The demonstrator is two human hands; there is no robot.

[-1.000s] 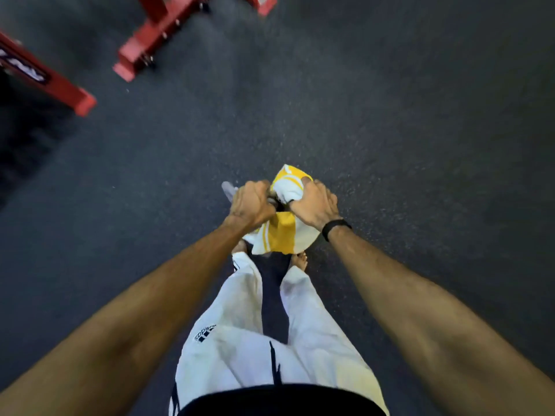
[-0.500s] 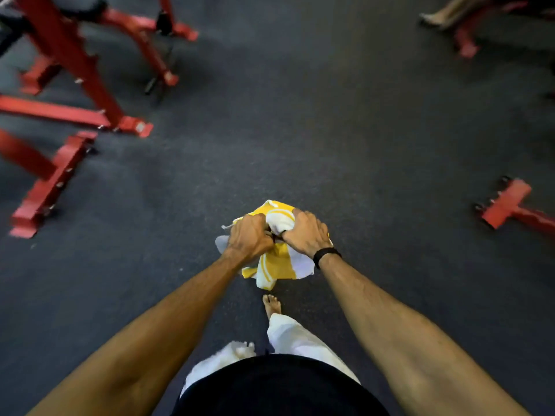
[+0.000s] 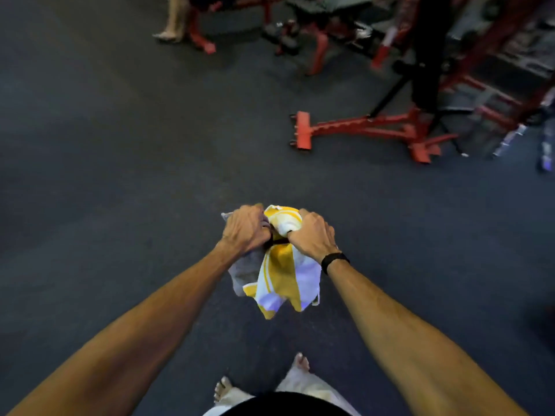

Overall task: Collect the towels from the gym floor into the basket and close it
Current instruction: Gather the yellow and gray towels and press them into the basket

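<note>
Since half a second before, we walked on, and red gym machines (image 3: 375, 130) came up ahead on the right. Our left hand (image 3: 244, 229) gripped a gray towel (image 3: 244, 270), and our right hand (image 3: 313, 235) gripped a yellow and white towel (image 3: 282, 271). Both towels hung bunched together above the dark floor (image 3: 120, 175).

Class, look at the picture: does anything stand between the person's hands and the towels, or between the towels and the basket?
Nothing separates them: the left hand and right hand already grip the towels. No basket is in view, so the way to it cannot be judged.
</note>
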